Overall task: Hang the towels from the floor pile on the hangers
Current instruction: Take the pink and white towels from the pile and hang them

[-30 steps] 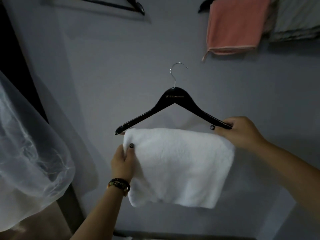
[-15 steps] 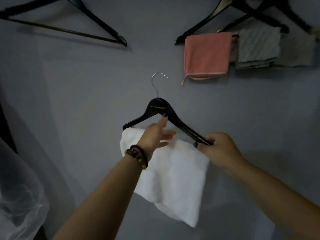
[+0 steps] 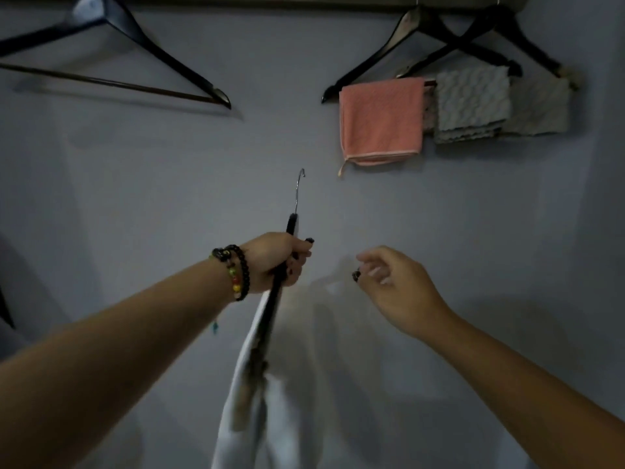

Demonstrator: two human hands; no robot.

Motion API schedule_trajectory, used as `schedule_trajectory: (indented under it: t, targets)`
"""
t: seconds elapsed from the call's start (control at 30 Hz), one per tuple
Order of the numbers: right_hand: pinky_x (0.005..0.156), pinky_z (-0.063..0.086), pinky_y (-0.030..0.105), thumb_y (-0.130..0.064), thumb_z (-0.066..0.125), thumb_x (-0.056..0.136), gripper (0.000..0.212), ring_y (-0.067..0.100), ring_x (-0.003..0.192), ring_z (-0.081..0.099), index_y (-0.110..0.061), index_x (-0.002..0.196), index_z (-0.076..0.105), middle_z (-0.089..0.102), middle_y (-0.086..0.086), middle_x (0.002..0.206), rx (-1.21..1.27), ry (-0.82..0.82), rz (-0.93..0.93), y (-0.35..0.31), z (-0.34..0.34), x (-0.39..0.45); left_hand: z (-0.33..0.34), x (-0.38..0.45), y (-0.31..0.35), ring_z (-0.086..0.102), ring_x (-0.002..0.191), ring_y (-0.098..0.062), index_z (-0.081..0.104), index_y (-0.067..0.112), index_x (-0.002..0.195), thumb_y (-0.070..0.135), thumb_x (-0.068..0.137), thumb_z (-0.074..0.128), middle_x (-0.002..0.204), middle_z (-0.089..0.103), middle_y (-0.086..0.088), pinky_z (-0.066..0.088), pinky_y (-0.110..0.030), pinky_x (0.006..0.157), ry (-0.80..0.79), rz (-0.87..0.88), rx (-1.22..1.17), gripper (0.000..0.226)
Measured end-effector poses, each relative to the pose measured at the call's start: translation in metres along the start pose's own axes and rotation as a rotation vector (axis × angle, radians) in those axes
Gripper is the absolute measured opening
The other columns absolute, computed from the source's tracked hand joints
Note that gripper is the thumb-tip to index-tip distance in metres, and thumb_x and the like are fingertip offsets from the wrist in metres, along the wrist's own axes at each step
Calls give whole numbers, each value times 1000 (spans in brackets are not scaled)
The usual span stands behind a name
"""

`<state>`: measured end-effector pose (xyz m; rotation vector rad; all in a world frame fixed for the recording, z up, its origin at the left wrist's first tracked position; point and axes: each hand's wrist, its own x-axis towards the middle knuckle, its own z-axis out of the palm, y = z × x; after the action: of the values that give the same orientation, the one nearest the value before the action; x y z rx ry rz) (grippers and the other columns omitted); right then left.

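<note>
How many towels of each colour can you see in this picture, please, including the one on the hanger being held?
Pink towel: 1
Grey towels: 2
White towel, on the hanger gripped by the left hand: 1
Total: 4

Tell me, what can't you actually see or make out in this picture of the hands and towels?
- Floor pile: not in the head view at all; the camera is tilted up at the wall.
- White towel: its lower part is cut off by the bottom edge.
- Held hanger: seen edge-on, arms hidden behind the left hand and the towel.
- Right hand: fingers motion-blurred.
- Rail: mostly cut off by the top edge.
- Grey towels: overlapping, count unclear.
</note>
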<state>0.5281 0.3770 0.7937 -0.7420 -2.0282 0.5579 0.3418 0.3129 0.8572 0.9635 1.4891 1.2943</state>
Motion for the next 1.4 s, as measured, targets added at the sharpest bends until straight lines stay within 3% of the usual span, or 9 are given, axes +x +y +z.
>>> schedule_trajectory:
  t: [0.2,0.37,0.5,0.63,0.77,0.9,1.07,1.17,1.4]
  targets:
    - [108,31,34,-38,63,88,67,20,129,35,-18,144,31,34,3,141,-243,-8,-139,-16,22,56,-28,-30,50,33,41,-5,61,0,104,19,102,45,53,44,7,31,-16,39,-112,179,545,25]
    - [74,51,44,-35,55,94,32,35,83,63,-9,111,51,66,15,91,-300,181,-299,-28,13,97,-30,-36,85,40,45,-7,65,4,94,22,98,54,62,51,2,37,-19,44,-62,427,786,21]
    - [64,51,41,-56,50,88,48,31,70,60,-13,109,56,63,9,76,-386,200,-304,-32,-12,128,-33,-12,110,47,41,-8,58,15,84,30,93,61,60,61,2,39,-20,41,83,672,902,17]
    - [50,33,31,-59,64,77,44,17,54,47,-21,68,45,48,-3,58,-333,213,-279,-42,-44,174,-37,31,147,52,43,-3,55,19,93,42,89,61,67,64,5,43,-22,46,300,800,940,24]
    - [55,41,33,-56,53,85,37,24,65,54,-20,84,47,52,0,68,-510,290,-389,-56,-74,224,-34,67,193,58,67,-10,49,18,106,48,91,57,83,62,1,46,-24,54,480,921,1019,34]
    - [52,37,28,-54,47,93,35,20,68,52,-21,102,57,56,0,75,-668,402,-474,-65,-96,281,-31,103,249,58,66,-10,45,16,108,53,92,53,82,57,2,41,-20,49,588,925,1091,41]
    - [51,30,29,-54,47,93,34,22,65,52,-22,81,51,43,-7,62,-655,491,-536,-69,-116,356,-31,140,312,61,56,-4,58,15,104,54,87,59,73,66,1,46,-16,42,615,923,972,43]
    - [50,31,28,-58,46,92,39,22,65,53,-27,69,44,48,-5,64,-627,544,-524,-68,-125,398,-35,163,338,66,65,-8,61,14,90,51,85,64,73,69,0,55,-22,57,669,1020,884,38]
    - [60,42,32,-60,49,90,43,28,77,57,-21,76,60,59,4,76,-537,633,-455,-50,-137,474,-49,219,365,49,70,-4,54,18,103,39,89,64,94,57,1,34,-17,52,882,1102,1011,26]
